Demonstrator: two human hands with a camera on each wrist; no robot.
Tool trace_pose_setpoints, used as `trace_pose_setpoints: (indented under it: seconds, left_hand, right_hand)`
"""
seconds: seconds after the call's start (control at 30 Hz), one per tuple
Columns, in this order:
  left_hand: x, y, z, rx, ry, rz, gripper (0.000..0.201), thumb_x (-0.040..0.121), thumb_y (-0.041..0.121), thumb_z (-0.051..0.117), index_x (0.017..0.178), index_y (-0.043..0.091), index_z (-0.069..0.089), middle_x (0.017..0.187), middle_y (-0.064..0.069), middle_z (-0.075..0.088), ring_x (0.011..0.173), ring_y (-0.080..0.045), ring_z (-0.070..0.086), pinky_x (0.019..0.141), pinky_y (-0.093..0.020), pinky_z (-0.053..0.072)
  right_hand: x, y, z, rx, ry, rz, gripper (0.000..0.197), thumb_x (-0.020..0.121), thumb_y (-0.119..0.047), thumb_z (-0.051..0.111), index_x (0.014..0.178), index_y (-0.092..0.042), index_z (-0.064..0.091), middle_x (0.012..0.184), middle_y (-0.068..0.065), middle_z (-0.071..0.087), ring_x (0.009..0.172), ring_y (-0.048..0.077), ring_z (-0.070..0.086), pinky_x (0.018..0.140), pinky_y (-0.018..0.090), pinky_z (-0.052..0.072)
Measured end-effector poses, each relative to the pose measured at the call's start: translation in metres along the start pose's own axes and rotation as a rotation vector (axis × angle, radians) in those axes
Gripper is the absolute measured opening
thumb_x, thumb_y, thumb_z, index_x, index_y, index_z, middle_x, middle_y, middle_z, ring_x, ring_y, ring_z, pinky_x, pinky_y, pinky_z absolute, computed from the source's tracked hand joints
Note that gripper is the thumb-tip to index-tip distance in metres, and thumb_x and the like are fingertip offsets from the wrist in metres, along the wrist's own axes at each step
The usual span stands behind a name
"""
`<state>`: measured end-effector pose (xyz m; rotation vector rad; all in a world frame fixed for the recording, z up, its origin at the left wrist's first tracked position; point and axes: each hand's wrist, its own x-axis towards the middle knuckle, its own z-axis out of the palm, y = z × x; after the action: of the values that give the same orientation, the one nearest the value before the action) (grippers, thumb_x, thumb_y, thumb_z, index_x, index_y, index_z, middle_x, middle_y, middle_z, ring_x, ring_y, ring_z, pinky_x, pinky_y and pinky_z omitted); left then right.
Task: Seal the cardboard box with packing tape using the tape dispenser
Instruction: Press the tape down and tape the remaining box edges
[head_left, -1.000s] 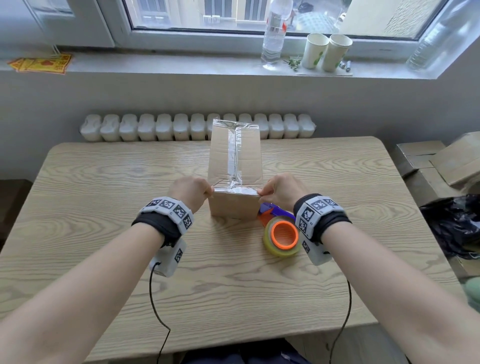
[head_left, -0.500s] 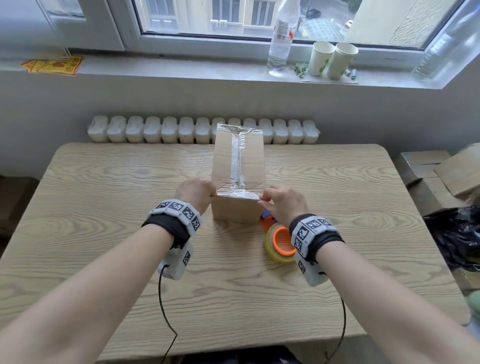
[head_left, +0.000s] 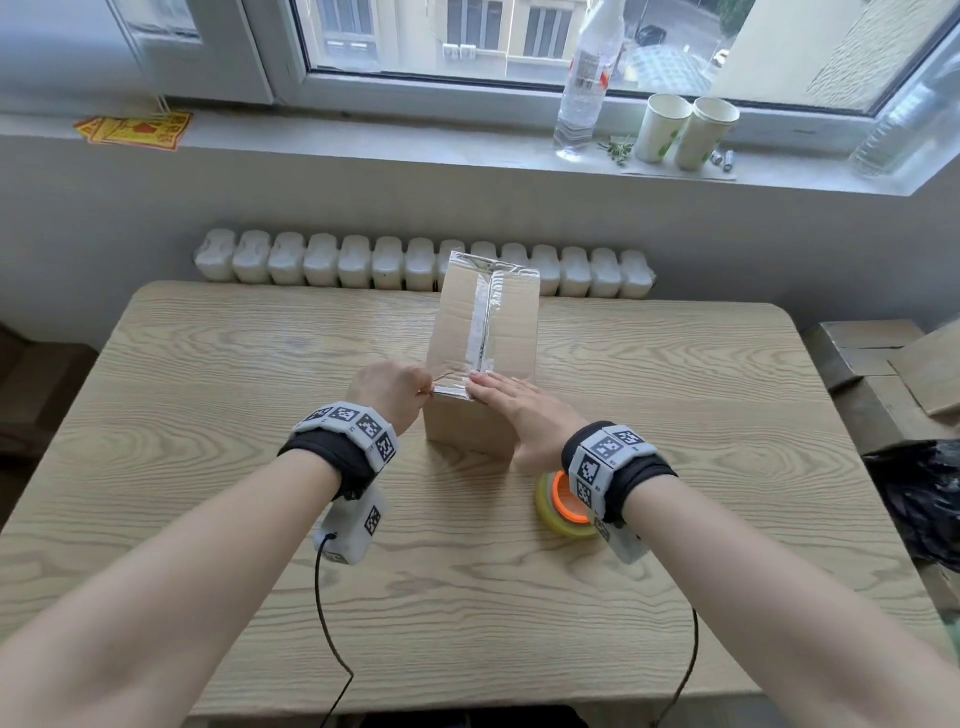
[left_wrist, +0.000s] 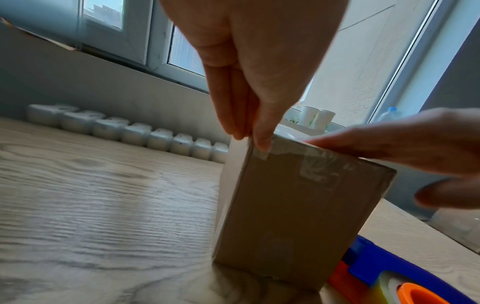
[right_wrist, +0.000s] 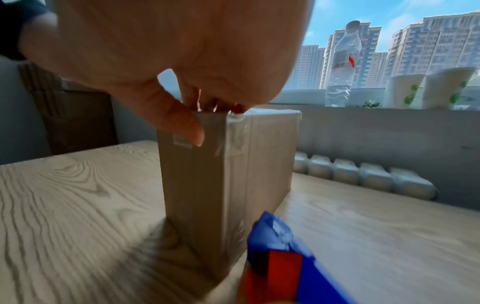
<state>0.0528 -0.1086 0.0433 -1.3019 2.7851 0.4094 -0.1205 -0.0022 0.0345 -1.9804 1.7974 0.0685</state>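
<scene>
A tall cardboard box stands in the middle of the table, with shiny packing tape along its top seam and across its near edge. My left hand pinches the tape end at the box's near-left top corner; in the left wrist view its fingertips press tape on that corner of the box. My right hand lies flat on the near top edge, fingers straight and pointing left. Its thumb presses tape on the front face. The tape dispenser lies on the table under my right wrist, partly hidden.
The wooden table has a radiator behind its far edge. A water bottle and two paper cups stand on the window sill. Stacked cardboard boxes and a black bag sit to the right of the table.
My right hand left the near-right corner and now lies flat across the box's near top edge, reaching left. My left hand stays at the near-left corner.
</scene>
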Motion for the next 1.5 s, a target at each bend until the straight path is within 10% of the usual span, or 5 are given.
trace_pose_setpoints:
  seconds: [0.43, 0.63, 1.07, 1.3, 1.5]
  left_hand:
    - [-0.016, -0.040, -0.004, -0.246, 0.008, -0.115, 0.039, 0.095, 0.025, 0.045, 0.132, 0.012, 0.051, 0.147, -0.012, 0.040, 0.135, -0.026, 0.038, 0.111, -0.035, 0.029]
    - [-0.024, -0.043, 0.014, -0.328, -0.188, -0.103, 0.070, 0.093, 0.041, 0.046, 0.149, 0.019, 0.009, 0.158, -0.001, -0.017, 0.146, -0.016, -0.008, 0.119, -0.032, 0.005]
    - [-0.011, -0.052, 0.016, -0.417, -0.231, -0.055, 0.071, 0.096, 0.030, 0.042, 0.149, 0.020, -0.005, 0.154, 0.004, -0.028, 0.144, -0.010, -0.014, 0.118, -0.032, 0.003]
    - [0.006, -0.064, 0.012, -0.571, -0.076, -0.416, 0.075, 0.090, 0.037, 0.053, 0.147, 0.016, 0.010, 0.150, -0.016, 0.034, 0.135, -0.029, 0.038, 0.111, -0.044, 0.033]
    - [0.003, -0.059, 0.013, -0.777, 0.055, -0.486, 0.009, 0.082, 0.022, 0.068, 0.084, 0.021, 0.060, 0.092, -0.007, 0.070, 0.092, -0.025, 0.067, 0.087, -0.043, 0.053]
  right_hand:
    - [0.034, -0.039, 0.013, -0.036, 0.244, -0.120, 0.059, 0.083, -0.037, 0.062, 0.137, -0.019, 0.046, 0.148, 0.007, 0.038, 0.137, 0.024, 0.036, 0.115, 0.034, 0.017]
    - [0.043, -0.036, 0.027, -0.026, 0.246, -0.126, 0.074, 0.087, -0.041, 0.055, 0.149, -0.018, 0.022, 0.158, -0.004, 0.018, 0.146, 0.010, 0.013, 0.120, 0.029, 0.004]
    - [0.032, 0.034, -0.004, -0.043, 0.247, 0.160, 0.081, 0.085, -0.042, 0.059, 0.150, -0.026, 0.012, 0.160, -0.007, 0.007, 0.147, 0.012, 0.005, 0.117, 0.029, -0.002]
    - [0.026, 0.040, -0.005, 0.434, 0.417, 0.326, 0.082, 0.088, -0.039, 0.057, 0.150, -0.013, 0.010, 0.160, 0.002, 0.008, 0.147, 0.012, 0.007, 0.116, 0.025, 0.006]
    - [0.025, 0.042, -0.004, 0.783, 0.495, 0.428, 0.063, 0.092, -0.019, 0.057, 0.147, -0.014, 0.027, 0.148, 0.007, 0.040, 0.136, 0.021, 0.038, 0.111, 0.029, 0.030]
